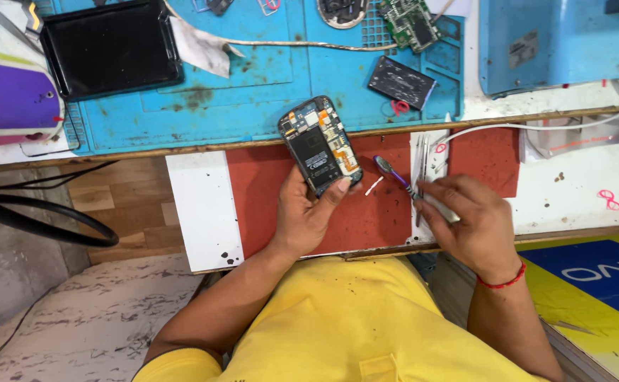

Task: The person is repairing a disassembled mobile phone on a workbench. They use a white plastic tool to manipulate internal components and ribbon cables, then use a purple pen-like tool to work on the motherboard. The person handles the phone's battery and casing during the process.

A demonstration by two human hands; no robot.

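Our left hand (302, 216) clasps opened phone (321, 145), circuitry up, over red board (267, 191). Our right hand (465, 219) closes around purple-handled tool (394, 173) beside tweezers (420, 159). Step, we judge: picking tool. Next calls for steady tip placement.

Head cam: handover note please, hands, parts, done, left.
Left hand: holds the opened phone, back off, board and battery exposed, over the red panel.
Right hand: grips a purple-tipped tool, tip beside the phone, not touching.
Tweezers lie on the white strip; a loose circuit board and dark battery sit on the blue mat.
Done: back cover off. Left: internals still in place.
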